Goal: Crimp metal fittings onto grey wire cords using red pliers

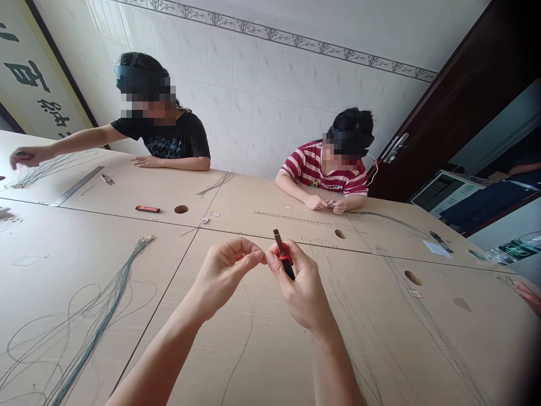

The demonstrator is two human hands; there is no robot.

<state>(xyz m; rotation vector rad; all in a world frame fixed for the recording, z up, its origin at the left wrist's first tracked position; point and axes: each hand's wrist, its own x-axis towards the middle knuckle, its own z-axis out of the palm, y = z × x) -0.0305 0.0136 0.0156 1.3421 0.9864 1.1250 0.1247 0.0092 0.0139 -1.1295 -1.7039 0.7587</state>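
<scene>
My left hand [228,268] is closed in a pinch, thumb against forefinger, on a thin cord [251,321]. The cord hangs from about the fingertips and runs down the table towards me. My right hand [302,287] wraps round a slim black tool with a red part [284,256]; its narrow dark tip points up and away, and its exact kind is unclear. Both hands' fingertips meet above the table, and whatever small piece lies between them is hidden. To the left lies a bundle of grey-green cords [112,299] with small gold-coloured ends [143,241].
Two people in head straps sit opposite, one in a black shirt [177,135], one in a striped shirt [313,163]. A metal ruler [78,186], red-black packet [147,209], loose cords [310,223] and cable holes [413,278] mark the table. A bottle [515,248] lies right, near another person's hand [526,293].
</scene>
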